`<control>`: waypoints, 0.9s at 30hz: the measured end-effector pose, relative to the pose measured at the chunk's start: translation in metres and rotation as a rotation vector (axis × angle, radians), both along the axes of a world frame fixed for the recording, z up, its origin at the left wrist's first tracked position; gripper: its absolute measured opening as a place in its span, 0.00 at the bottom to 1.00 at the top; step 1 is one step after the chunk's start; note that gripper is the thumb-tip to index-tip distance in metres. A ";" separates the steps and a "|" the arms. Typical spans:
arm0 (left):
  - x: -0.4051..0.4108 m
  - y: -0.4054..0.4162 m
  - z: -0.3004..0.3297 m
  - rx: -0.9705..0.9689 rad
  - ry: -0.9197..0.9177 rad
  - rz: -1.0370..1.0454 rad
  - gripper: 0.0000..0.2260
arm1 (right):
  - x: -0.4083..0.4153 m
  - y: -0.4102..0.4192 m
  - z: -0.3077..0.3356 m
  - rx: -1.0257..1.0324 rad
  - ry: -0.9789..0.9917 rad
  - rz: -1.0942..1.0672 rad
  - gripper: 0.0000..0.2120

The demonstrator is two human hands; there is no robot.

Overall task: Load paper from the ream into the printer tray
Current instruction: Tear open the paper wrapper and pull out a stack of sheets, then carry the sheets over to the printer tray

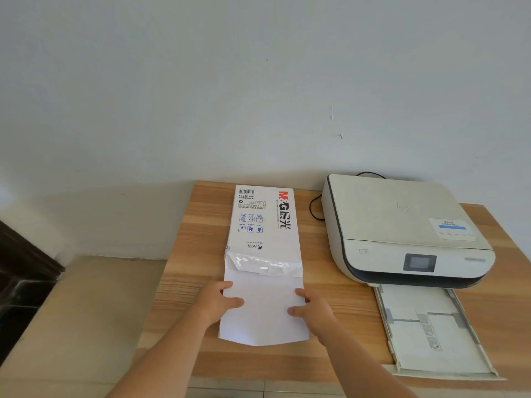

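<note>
A white paper ream [263,222] in printed wrapping lies lengthwise on the wooden table [195,254], its near end torn open. A stack of white sheets [265,311] sticks out of that end toward me. My left hand [218,301] grips the stack's left edge and my right hand [311,310] grips its right edge, thumbs on top. To the right stands a white printer [402,231] with its paper tray [428,326] pulled out toward the table's front edge; the tray holds no paper.
A black cable [314,208] loops on the table between the ream and the printer. A white wall rises behind the table. Left of the table is a lower beige surface [80,311] and a dark object at the far left.
</note>
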State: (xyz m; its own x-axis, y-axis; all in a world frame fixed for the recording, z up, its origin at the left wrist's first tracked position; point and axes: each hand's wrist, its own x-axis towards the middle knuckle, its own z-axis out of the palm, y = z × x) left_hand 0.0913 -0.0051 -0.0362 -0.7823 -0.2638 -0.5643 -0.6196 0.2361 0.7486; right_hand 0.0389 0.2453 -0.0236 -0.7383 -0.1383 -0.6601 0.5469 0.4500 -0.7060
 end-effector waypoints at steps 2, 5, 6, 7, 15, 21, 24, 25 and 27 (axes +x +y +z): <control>0.007 0.003 0.005 -0.003 -0.003 0.000 0.35 | 0.005 0.003 0.000 -0.018 0.000 0.028 0.33; 0.017 0.010 0.013 -0.001 -0.009 0.007 0.35 | 0.015 0.008 0.003 -0.040 0.001 0.048 0.35; 0.022 0.013 0.016 -0.006 -0.015 0.009 0.35 | 0.019 0.010 0.004 -0.036 0.000 0.060 0.35; 0.027 0.016 0.018 -0.012 -0.019 0.011 0.35 | 0.024 0.013 0.005 -0.028 0.001 0.076 0.35; 0.062 0.034 0.036 -0.046 0.000 0.049 0.34 | 0.051 0.030 0.016 -0.062 -0.040 0.143 0.36; 0.081 0.038 0.056 -0.043 0.055 0.089 0.32 | 0.067 0.037 0.031 -0.101 -0.024 0.149 0.38; 0.090 0.040 0.064 -0.041 0.097 0.093 0.30 | 0.077 0.038 0.042 -0.137 -0.021 0.104 0.40; 0.093 0.041 0.067 -0.045 0.112 0.094 0.29 | 0.081 0.038 0.046 -0.143 -0.013 0.093 0.41; 0.100 0.043 0.072 -0.058 0.131 0.081 0.28 | 0.090 0.037 0.053 -0.143 0.007 0.087 0.41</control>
